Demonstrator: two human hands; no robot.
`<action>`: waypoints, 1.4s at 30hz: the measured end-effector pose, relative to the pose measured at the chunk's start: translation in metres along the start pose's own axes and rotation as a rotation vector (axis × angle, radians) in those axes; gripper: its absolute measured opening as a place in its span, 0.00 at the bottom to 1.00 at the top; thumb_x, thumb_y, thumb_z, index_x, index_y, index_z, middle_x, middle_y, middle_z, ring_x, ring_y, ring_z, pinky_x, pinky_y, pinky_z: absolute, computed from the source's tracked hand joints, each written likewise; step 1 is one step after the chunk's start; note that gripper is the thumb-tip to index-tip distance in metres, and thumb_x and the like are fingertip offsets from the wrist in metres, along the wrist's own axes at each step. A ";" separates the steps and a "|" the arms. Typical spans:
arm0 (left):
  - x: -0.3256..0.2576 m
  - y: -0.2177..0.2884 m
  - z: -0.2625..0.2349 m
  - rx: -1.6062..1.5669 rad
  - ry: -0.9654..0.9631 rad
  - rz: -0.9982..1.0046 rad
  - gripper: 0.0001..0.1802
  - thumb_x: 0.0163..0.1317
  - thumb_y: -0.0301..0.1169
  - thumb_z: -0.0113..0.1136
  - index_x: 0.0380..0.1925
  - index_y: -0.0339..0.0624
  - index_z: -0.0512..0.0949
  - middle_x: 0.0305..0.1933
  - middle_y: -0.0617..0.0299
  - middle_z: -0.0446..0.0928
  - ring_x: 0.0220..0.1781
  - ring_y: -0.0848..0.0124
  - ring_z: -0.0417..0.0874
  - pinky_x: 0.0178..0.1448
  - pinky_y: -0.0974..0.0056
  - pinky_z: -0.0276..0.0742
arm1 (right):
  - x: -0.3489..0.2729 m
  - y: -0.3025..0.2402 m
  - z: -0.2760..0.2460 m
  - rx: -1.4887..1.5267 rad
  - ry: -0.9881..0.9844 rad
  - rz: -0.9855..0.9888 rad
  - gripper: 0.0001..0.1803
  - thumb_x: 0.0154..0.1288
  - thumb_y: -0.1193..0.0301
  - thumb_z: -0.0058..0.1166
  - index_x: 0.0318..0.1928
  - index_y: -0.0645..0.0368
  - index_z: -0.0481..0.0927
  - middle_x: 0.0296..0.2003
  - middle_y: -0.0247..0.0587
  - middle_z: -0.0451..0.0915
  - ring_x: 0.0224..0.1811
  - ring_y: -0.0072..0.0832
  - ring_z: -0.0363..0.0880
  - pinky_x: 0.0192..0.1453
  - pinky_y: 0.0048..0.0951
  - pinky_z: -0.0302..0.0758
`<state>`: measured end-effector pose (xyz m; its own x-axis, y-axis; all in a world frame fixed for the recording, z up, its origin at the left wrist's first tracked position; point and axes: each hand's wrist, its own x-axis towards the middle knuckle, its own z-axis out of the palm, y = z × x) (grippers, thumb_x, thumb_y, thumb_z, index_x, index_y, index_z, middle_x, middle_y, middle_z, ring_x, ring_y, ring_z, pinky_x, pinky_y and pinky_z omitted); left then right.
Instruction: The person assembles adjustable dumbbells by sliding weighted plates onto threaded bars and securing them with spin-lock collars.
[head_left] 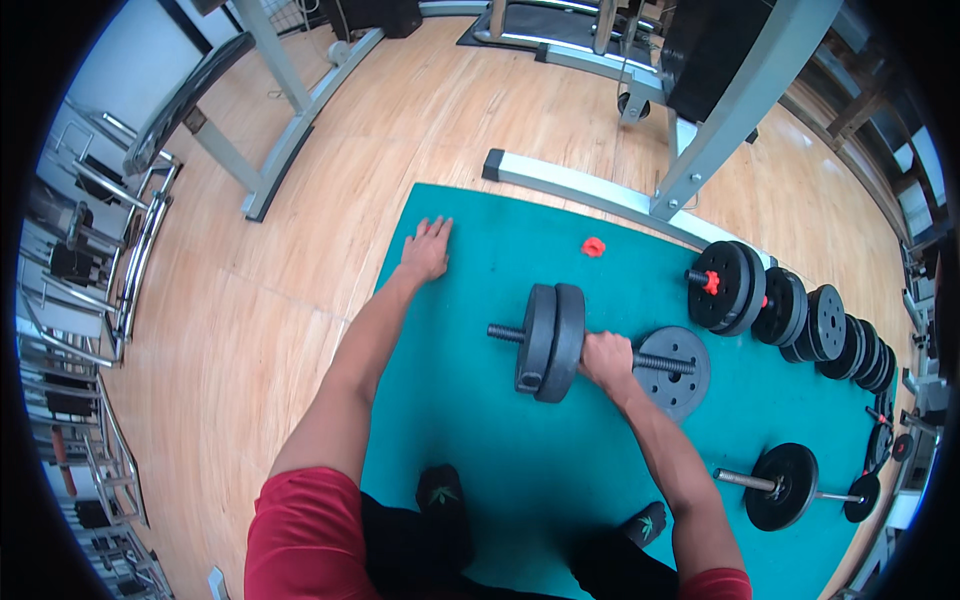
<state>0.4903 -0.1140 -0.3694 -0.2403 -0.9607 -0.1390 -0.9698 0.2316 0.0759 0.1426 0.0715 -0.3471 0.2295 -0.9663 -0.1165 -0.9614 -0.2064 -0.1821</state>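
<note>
My right hand (607, 358) is wrapped round the bar of a dumbbell (552, 343). Two dark grey plates sit on the bar to the left of my fist, and bare threaded bar sticks out at both ends. A loose round grey weight plate (685, 376) lies flat under the bar's right end. Far left, my left hand (428, 248) rests on the green mat (480, 440) near its corner, fingers stretched out and holding nothing. A red star-shaped collar nut (594, 247) lies on the mat beyond the dumbbell.
Along the mat's right side stand a loaded dumbbell (722, 288) and several black plates (826, 322). A small barbell (783, 487) lies at the near right. A grey steel machine frame (590, 196) borders the far edge; a padded bench (190, 100) stands far left on the wooden floor.
</note>
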 end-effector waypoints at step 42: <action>-0.130 0.073 -0.012 -1.099 -0.159 0.249 0.10 0.57 0.20 0.68 0.35 0.41 0.76 0.51 0.56 0.76 0.50 0.68 0.82 0.46 0.64 0.82 | 0.003 0.002 0.011 -0.007 0.062 -0.003 0.08 0.49 0.65 0.63 0.28 0.54 0.82 0.25 0.50 0.84 0.29 0.47 0.86 0.33 0.47 0.82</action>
<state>0.4513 0.0257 -0.3341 -0.4999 -0.8582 -0.1167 -0.3526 0.0786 0.9325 0.1432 0.0699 -0.3588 0.2230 -0.9733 -0.0551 -0.9617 -0.2104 -0.1757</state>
